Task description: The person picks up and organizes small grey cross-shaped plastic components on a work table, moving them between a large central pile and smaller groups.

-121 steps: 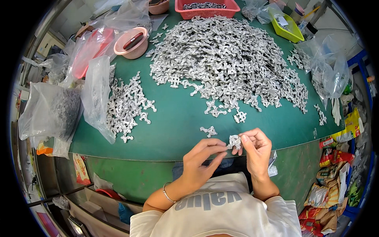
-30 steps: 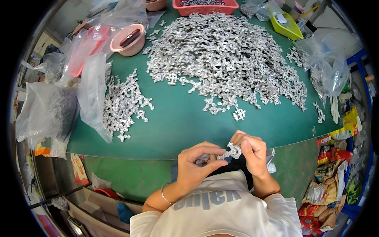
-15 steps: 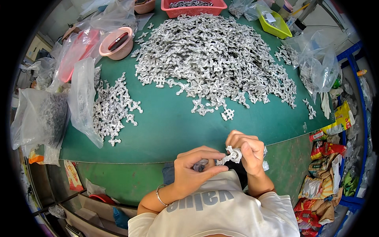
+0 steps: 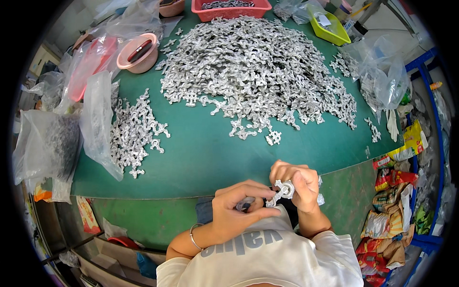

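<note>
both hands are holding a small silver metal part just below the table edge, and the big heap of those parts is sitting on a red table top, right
Not quite: the head view shows a green table top, not red. The rest holds: the left hand and right hand pinch a small silver part, and the big heap lies on the table.

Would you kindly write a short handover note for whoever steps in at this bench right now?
Left hand: closed on a small metal part, fingertips meeting the piece in the other hand.
Right hand: pinching a silver cross-shaped casting just below the table edge.
Big heap of castings lies mid-table; a smaller pile sits on the left beside clear bags.
Done: cannot tell how many are handled.
Left: the big heap looks untouched.
</note>
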`<state>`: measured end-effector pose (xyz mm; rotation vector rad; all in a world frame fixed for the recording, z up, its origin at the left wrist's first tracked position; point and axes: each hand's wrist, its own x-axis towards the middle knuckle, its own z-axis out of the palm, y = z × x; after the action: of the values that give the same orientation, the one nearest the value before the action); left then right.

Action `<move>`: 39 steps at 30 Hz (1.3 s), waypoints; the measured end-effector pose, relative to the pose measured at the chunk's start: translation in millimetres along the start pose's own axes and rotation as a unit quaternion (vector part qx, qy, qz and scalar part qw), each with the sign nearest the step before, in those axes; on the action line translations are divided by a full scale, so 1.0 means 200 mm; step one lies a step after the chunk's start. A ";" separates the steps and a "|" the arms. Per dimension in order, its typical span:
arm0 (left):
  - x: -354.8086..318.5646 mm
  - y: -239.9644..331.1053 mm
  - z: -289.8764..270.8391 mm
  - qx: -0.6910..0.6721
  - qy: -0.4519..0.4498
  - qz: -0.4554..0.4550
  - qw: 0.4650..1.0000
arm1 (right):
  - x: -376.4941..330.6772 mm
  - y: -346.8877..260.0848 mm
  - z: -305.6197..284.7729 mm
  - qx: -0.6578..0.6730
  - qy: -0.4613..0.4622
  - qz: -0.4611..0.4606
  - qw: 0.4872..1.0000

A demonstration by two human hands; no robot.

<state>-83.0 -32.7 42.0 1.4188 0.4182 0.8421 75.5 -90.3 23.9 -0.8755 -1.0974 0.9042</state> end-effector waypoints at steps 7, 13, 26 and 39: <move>0.00 -0.01 0.02 -0.041 -0.012 0.023 0.999 | 0.01 -0.04 0.00 0.023 -0.003 0.013 1.000; -0.01 -0.01 0.02 -0.037 -0.017 0.017 0.999 | 0.01 -0.04 0.01 0.016 -0.003 0.003 1.000; 0.00 -0.01 -0.01 -0.147 0.008 -0.199 0.969 | 0.02 -0.04 0.00 -0.107 0.024 -0.040 0.993; 0.05 -0.08 0.00 -0.328 0.020 -0.292 0.898 | 0.06 -0.01 0.02 -0.274 -0.074 -0.040 0.958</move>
<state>-72.9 -24.2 28.3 0.5910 0.4968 0.4431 73.5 -80.0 30.4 -1.2187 -1.5409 0.6067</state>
